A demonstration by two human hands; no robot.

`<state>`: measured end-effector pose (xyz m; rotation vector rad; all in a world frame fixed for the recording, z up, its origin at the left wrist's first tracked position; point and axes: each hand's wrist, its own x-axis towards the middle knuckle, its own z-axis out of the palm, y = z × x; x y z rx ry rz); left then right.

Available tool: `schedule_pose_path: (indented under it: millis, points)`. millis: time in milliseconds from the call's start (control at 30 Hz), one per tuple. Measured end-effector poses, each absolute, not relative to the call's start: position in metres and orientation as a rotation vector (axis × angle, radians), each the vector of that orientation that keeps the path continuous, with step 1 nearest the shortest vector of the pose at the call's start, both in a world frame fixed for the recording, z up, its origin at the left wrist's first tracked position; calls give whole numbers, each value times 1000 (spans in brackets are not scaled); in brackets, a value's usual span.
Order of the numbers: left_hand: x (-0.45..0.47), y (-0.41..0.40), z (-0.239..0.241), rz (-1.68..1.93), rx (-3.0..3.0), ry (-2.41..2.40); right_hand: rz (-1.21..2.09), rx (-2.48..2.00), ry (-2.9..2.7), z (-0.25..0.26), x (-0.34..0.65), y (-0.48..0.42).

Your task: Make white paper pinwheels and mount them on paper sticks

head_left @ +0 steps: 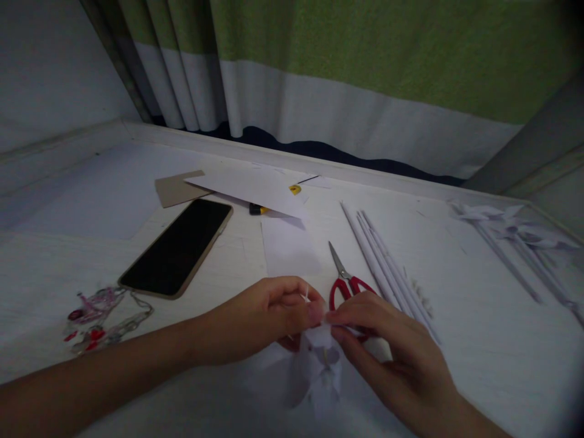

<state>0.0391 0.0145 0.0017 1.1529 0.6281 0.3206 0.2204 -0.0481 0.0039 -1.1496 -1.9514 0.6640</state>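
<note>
A folded white paper pinwheel (322, 365) hangs below my fingertips, its curled blades partly blurred. My left hand (269, 310) is closed, pinching the top of the paper from the left, and a thin white stick (305, 295) shows between its fingers. From the other side, my right hand (392, 340) pinches the same paper edge between thumb and fingers. Red-handled scissors (344, 277) lie just beyond my right hand, blades pointing away, the handles partly hidden by its fingers. What sits exactly between the fingertips is too small to make out.
Rolled white paper sticks (385, 261) and small pale bits (422, 298) lie to the right, with paper pinwheels (515, 228) farther over. On the left are a phone (177, 246) and its beaded strap (100, 316). Paper sheets (250, 190) and cardboard (177, 190) lie behind, before a curtain (319, 73).
</note>
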Motion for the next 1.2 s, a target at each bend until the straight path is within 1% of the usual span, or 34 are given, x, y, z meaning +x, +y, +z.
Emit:
schedule_pose_path:
  millis: [133,267,433,500,600,700,800,933,1200]
  points:
    - [38,17,1,276,1085,579,598,-1176,-1809,1,222,-48]
    - [39,17,4,224,1147,572,503,-1173,-1877,-1,222,-50]
    - [39,17,6,223,1138,577,113,-1216,-1916,2,223,-54]
    - [40,16,6,252,1136,573,48,-1213,-1882,3,223,-55]
    - [40,16,8,327,1193,565,139,-1195,-1913,5,222,-57]
    - [40,15,12,316,1301,618,270,-1210,-1947,6,221,-57]
    - [39,12,15,304,1487,707,371,-1267,-1916,6,219,-55]
    - [41,7,18,393,1724,751,442,-1282,-1851,9,217,-54]
    - [46,2,25,465,1792,817,599,-1329,-1802,11,216,-56]
